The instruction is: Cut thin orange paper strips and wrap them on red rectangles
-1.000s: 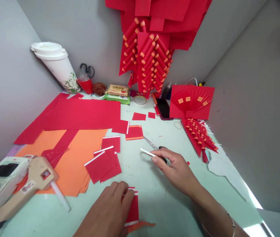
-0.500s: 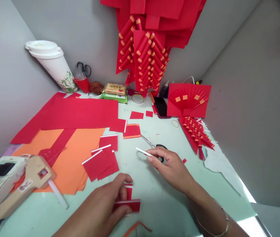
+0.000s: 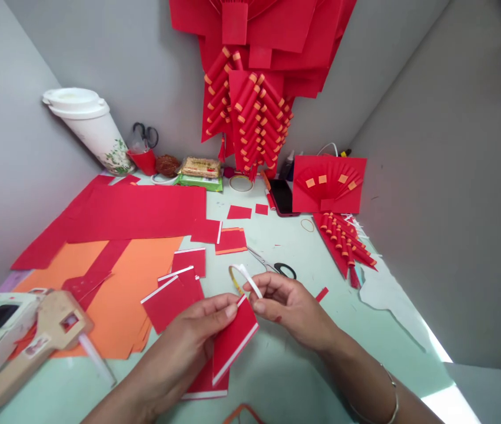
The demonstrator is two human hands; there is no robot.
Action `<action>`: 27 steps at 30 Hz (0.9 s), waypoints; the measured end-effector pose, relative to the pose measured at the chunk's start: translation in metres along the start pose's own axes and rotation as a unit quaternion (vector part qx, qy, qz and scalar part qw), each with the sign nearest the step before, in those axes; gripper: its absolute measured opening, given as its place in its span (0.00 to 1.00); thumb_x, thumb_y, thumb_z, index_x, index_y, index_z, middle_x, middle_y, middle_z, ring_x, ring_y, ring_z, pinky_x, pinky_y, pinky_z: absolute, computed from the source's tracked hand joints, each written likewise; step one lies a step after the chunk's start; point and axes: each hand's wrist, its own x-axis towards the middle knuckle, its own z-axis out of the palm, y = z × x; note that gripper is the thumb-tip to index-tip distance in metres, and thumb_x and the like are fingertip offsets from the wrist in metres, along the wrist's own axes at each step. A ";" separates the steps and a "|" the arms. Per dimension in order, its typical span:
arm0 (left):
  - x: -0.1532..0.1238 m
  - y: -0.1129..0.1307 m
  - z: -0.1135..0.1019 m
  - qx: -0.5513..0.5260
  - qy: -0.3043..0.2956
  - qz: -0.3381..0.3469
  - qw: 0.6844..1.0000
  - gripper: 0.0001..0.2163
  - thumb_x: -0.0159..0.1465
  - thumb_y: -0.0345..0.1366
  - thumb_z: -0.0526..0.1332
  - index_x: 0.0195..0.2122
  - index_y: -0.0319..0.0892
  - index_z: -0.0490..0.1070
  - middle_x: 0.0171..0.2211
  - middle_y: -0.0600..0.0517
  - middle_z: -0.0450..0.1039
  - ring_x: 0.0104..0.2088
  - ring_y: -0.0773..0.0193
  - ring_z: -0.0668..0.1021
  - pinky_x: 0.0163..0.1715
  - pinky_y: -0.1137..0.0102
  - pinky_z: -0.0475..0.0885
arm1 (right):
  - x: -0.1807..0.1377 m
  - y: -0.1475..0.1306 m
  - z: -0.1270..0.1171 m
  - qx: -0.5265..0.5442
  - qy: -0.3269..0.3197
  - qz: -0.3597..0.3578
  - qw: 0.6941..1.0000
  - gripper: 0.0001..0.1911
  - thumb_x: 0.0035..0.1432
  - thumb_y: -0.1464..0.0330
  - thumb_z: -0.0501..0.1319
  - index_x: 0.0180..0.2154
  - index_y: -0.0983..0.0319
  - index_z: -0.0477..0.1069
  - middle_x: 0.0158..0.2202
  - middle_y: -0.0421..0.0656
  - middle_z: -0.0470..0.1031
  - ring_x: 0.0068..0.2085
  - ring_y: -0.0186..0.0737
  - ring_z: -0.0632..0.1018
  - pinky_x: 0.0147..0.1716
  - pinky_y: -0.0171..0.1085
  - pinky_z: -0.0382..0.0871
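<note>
My left hand (image 3: 188,341) holds up a small red paper rectangle (image 3: 232,338) with a white strip along one edge, pinched at its top corner. My right hand (image 3: 292,309) meets it there and pinches a curled white strip (image 3: 248,277) that rises from that same corner. More red pieces (image 3: 203,386) lie on the table under the lifted one. A loose pile of similar red rectangles (image 3: 175,291) sits just left of my hands. Scissors (image 3: 276,268) with black handles lie behind my right hand.
A glue gun (image 3: 51,330) rests at the near left on a white stand. Orange (image 3: 100,277) and red sheets (image 3: 130,206) cover the left of the table. Red paper firecracker strings (image 3: 342,241) lie at the right, others hang on the wall (image 3: 245,118). A phone (image 3: 283,197) and a white cup (image 3: 89,126) stand at the back.
My left hand lifted a red rectangle off the table and tilted it up. My right hand came in from beside the scissors to its corner, and the white strip now curls.
</note>
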 end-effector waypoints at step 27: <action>0.002 0.006 -0.020 0.415 0.197 0.239 0.856 0.13 0.58 0.54 0.64 0.34 0.51 0.78 0.34 0.55 0.80 0.38 0.60 0.79 0.39 0.71 0.74 | 0.004 0.009 0.004 -0.201 0.087 -0.016 0.976 0.05 0.59 0.65 0.63 0.37 0.58 0.75 0.32 0.37 0.72 0.35 0.35 0.71 0.38 0.35 0.64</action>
